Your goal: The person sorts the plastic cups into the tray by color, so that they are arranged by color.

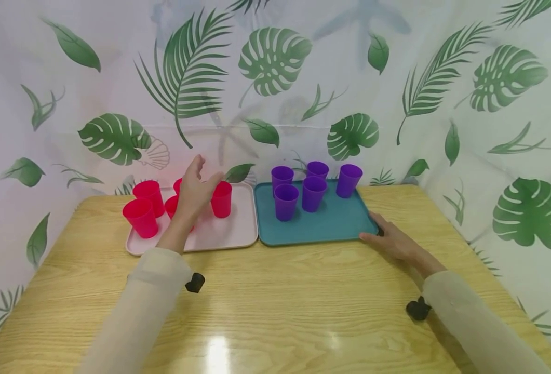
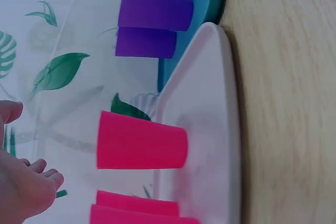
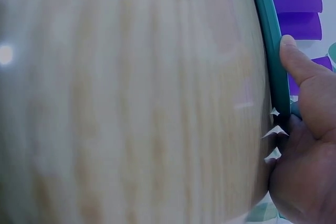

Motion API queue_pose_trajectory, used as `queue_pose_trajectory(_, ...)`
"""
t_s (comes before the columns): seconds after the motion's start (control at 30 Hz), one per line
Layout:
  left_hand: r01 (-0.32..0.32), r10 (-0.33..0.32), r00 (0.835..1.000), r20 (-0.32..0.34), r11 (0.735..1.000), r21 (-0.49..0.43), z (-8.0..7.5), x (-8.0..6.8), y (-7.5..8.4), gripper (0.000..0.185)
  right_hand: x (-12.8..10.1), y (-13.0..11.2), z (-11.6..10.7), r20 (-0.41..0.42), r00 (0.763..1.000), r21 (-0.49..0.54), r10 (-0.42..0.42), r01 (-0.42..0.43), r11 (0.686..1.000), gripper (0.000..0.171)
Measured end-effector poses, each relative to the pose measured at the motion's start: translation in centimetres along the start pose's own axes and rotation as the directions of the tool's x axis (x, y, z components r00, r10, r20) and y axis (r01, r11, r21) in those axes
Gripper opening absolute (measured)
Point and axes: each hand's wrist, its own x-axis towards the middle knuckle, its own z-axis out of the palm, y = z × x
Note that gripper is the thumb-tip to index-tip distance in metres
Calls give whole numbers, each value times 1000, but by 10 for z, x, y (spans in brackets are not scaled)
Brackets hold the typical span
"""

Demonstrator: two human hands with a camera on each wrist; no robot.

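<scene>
Several red cups [image 1: 139, 217] stand upright on a pale pink tray [image 1: 228, 236] at the left. My left hand [image 1: 196, 189] hovers above them with relaxed fingers and holds nothing; the nearest red cup [image 1: 221, 199] stands just to its right. In the left wrist view that red cup [image 2: 142, 140] sits on the pink tray [image 2: 210, 103], with my fingers [image 2: 23, 187] apart from it. Several purple cups [image 1: 312, 193] stand on a teal tray [image 1: 331, 223]. My right hand [image 1: 382, 236] pinches the teal tray's near right corner, thumb [image 3: 294, 56] on the rim [image 3: 270, 40].
The two trays lie side by side, touching, at the far side of a wooden table [image 1: 275, 301]. A leaf-print curtain [image 1: 275, 78] hangs close behind and to both sides. Bare wood stretches from the trays to the near edge.
</scene>
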Motion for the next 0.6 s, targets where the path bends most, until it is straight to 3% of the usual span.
queue_pose_trajectory(0.13,-42,42,999,14,999,11,-12,-5,10,82,3,-2,-1,19,999,-19,29,-29,999,96)
queue_pose_trajectory(0.37,-91,88,996,25,984,155,-37,-23,22,82,4,-2,-6,19,999,-80,35,-33,996,100)
queue_pose_trajectory(0.6,-141,133,990,46,943,303,-59,-37,25,83,-7,-2,-15,-11,997,-175,-79,76,982,101)
